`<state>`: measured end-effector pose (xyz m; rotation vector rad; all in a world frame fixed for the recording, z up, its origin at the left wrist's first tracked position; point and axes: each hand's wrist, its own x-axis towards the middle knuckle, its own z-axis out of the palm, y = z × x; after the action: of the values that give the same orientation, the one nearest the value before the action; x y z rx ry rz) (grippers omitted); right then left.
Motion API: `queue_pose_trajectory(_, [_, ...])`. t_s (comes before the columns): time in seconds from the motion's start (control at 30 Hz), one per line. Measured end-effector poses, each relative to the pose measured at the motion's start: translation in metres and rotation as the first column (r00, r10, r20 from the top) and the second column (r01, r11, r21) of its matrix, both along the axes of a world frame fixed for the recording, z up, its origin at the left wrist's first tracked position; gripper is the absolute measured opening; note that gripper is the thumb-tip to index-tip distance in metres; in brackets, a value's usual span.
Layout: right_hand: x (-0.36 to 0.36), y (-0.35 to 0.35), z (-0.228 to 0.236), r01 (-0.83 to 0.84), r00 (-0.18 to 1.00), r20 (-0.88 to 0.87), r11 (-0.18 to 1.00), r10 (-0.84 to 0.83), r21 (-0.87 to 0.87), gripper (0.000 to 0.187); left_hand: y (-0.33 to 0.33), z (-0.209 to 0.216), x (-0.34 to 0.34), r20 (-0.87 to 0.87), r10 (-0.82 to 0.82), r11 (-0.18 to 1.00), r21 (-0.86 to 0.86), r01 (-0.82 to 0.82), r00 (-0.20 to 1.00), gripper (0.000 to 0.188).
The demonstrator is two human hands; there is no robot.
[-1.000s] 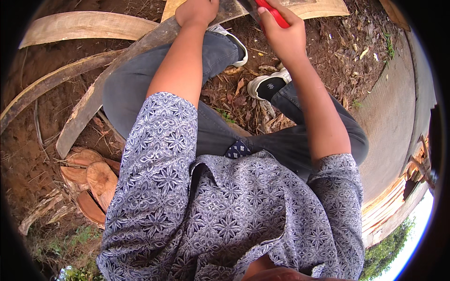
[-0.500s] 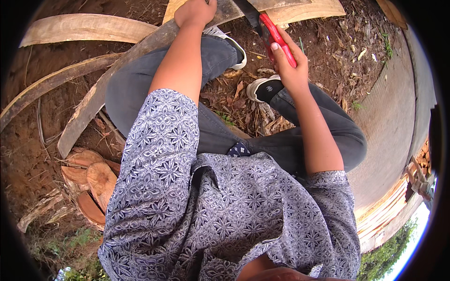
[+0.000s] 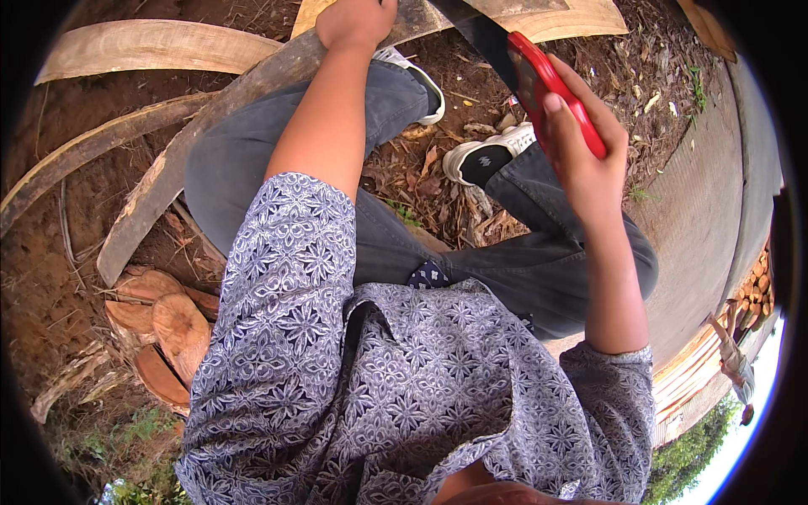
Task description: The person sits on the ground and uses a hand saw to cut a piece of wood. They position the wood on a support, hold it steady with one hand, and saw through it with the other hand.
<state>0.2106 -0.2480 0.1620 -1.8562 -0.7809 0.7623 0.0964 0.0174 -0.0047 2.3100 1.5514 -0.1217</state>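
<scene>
My right hand (image 3: pixel 589 160) is closed round the red handle (image 3: pixel 581 109) of a handsaw. Its dark blade (image 3: pixel 480 38) slants up and left to the edge of a long grey-brown wooden plank (image 3: pixel 194 139); the blade's tip is cut off by the top of the view. My left hand (image 3: pixel 358 23) grips the same plank to the left of the blade, its fingers partly hidden. That plank passes over my left leg, and its lower end reaches down to the left. Pale boards (image 3: pixel 555 21) lie beneath and beyond it at the top.
A pale curved board (image 3: pixel 156 46) and a narrow bark-edged strip (image 3: pixel 93 151) lie on the brown soil at left. Cut wood pieces (image 3: pixel 179 328) are heaped beside my left side. A grey sheet (image 3: pixel 699 227) spreads at right, with stacked timber and another person (image 3: pixel 735 366) farther off.
My right hand has drawn the saw back, down and to the right, so more of the blade shows. My left hand stays on the plank. The other person shows more fully.
</scene>
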Motion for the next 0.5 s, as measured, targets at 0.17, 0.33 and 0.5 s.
queue_pose_trajectory(0.17, [-0.006, 0.116, -0.080, 0.010, 0.993, 0.118, 0.997, -0.001, -0.075, 0.030, 0.003, 0.000, 0.006, -0.003, -0.003, 1.000, -0.012, 0.003, 1.000, 0.058])
queue_pose_trajectory(0.33, [0.006, 0.067, -0.126, 0.008, 1.000, 0.009, 0.982, -0.010, 0.189, 0.045, -0.001, -0.001, 0.008, -0.006, -0.026, 1.000, -0.014, 0.026, 1.000, 0.059])
queue_pose_trajectory(0.5, [0.005, 0.032, -0.137, -0.016, 0.995, -0.092, 0.991, 0.028, 0.131, 0.052, 0.004, 0.000, 0.007, -0.016, 0.011, 1.000, -0.023, -0.012, 1.000, 0.060])
